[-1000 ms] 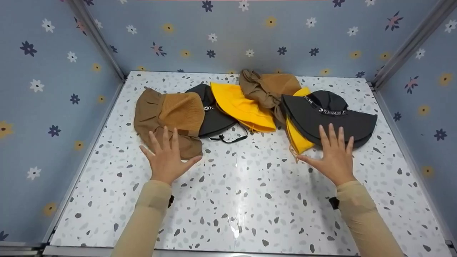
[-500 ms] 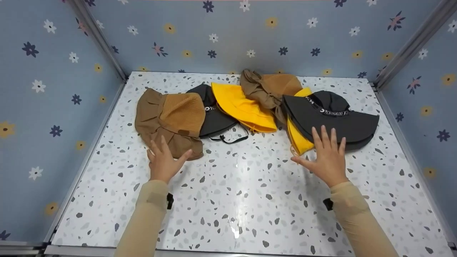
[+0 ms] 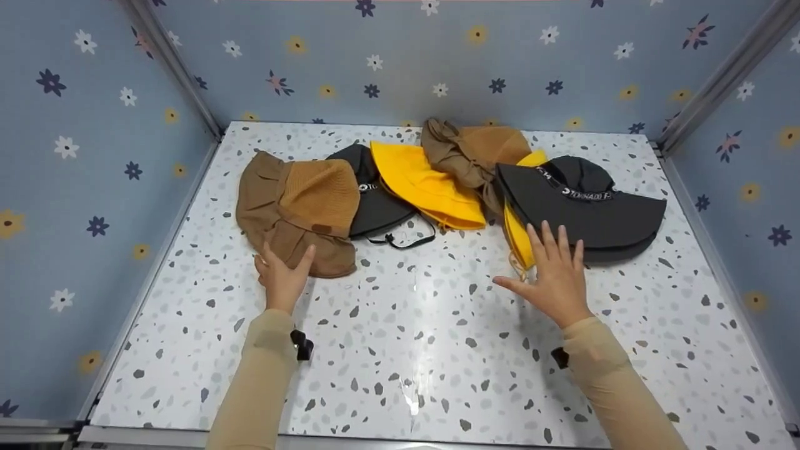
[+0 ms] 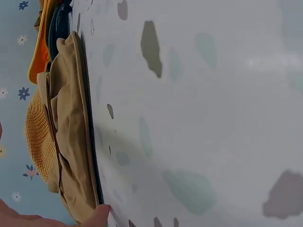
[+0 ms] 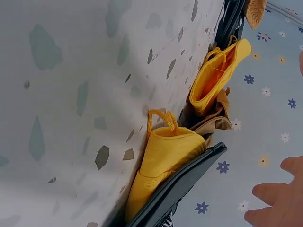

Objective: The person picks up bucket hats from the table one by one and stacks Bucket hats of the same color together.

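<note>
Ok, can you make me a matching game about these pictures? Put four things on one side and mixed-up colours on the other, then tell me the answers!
Things:
1. The hat at the left end
2. The hat at the right end
3. The tabletop
4. The back wall

Colours:
A. White and speckled
B. Black
C. Blue and flowery
D. Tan and brown

Right pairs:
1-D
2-B
3-A
4-C
</note>
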`<state>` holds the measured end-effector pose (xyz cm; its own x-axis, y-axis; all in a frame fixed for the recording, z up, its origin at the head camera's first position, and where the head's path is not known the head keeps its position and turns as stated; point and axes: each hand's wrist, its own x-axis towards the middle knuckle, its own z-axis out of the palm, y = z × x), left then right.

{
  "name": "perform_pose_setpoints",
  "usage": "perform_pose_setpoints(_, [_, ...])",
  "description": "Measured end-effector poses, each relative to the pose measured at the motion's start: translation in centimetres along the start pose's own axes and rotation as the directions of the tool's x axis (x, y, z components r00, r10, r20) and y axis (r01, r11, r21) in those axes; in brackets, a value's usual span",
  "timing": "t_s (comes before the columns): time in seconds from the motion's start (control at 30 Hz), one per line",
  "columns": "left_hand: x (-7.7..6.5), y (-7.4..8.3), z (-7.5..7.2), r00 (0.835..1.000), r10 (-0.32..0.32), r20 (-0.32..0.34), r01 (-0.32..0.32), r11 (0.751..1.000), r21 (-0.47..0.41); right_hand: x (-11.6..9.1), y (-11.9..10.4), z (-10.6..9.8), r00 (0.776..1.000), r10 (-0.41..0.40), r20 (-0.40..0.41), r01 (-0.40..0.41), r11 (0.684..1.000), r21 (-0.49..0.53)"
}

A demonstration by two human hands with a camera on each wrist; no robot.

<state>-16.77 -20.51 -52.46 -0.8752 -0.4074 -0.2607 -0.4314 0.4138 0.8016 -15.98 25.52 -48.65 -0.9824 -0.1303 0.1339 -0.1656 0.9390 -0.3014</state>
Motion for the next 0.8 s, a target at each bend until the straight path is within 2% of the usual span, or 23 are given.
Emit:
perform_pose_setpoints(0.13, [0.3, 0.3, -0.1, 0.999, -0.033, -0.025, 0.030, 0.992, -0.120, 0.1, -0.5, 0.2, 1.000, -0.009, 0.001, 0.009, 1.000, 0.010])
perform_pose_setpoints(0.23, [0.4, 0.6, -0.2, 0.997, -0.067, -0.037, 0.057, 0.973, -0.222, 0.1, -0.8, 0.4, 1.000, -0.016, 0.004, 0.016, 1.000, 0.012])
perform_pose_setpoints(0.33, [0.7, 0.9, -0.4, 0.992, -0.117, -0.044, 0.095, 0.934, -0.344, 0.2, -1.2, 0.4, 1.000, -0.022, 0.007, 0.022, 1.000, 0.001])
perform_pose_setpoints(0.4, [0.9, 1.0, -0.6, 0.985, -0.172, -0.026, 0.143, 0.887, -0.439, 0.3, -1.4, 0.5, 1.000, -0.024, 0.013, 0.024, 1.000, -0.008])
perform_pose_setpoints(0.43, [1.0, 1.0, -0.7, 0.980, -0.197, -0.011, 0.167, 0.855, -0.491, 0.3, -1.5, 0.6, 1.000, -0.024, 0.018, 0.024, 1.000, -0.008])
perform_pose_setpoints(0.5, [1.1, 1.0, -0.9, 0.967, -0.255, 0.025, 0.220, 0.773, -0.595, 0.4, -1.7, 0.7, 0.999, -0.024, 0.032, 0.025, 1.000, -0.012])
perform_pose_setpoints(0.53, [1.1, 0.9, -1.1, 0.958, -0.283, 0.049, 0.247, 0.722, -0.646, 0.4, -1.8, 0.8, 0.999, -0.024, 0.038, 0.024, 1.000, -0.010])
perform_pose_setpoints(0.6, [1.2, 0.8, -1.4, 0.942, -0.321, 0.097, 0.280, 0.593, -0.755, 0.4, -2.0, 0.9, 0.999, -0.024, 0.046, 0.024, 1.000, 0.004])
perform_pose_setpoints(0.67, [1.2, 0.6, -1.8, 0.931, -0.339, 0.136, 0.296, 0.481, -0.825, 0.4, -2.2, 1.1, 0.998, -0.022, 0.056, 0.021, 1.000, 0.018])
perform_pose_setpoints(0.73, [1.2, 0.5, -2.1, 0.922, -0.347, 0.171, 0.305, 0.379, -0.874, 0.4, -2.4, 1.2, 0.997, -0.018, 0.069, 0.016, 0.999, 0.030])
perform_pose_setpoints(0.77, [1.2, 0.5, -2.2, 0.919, -0.350, 0.184, 0.306, 0.336, -0.891, 0.3, -2.4, 1.2, 0.997, -0.016, 0.074, 0.013, 0.999, 0.041])
perform_pose_setpoints(0.8, [1.2, 0.5, -2.3, 0.916, -0.352, 0.194, 0.308, 0.304, -0.902, 0.3, -2.5, 1.3, 0.997, -0.015, 0.080, 0.012, 0.999, 0.043])
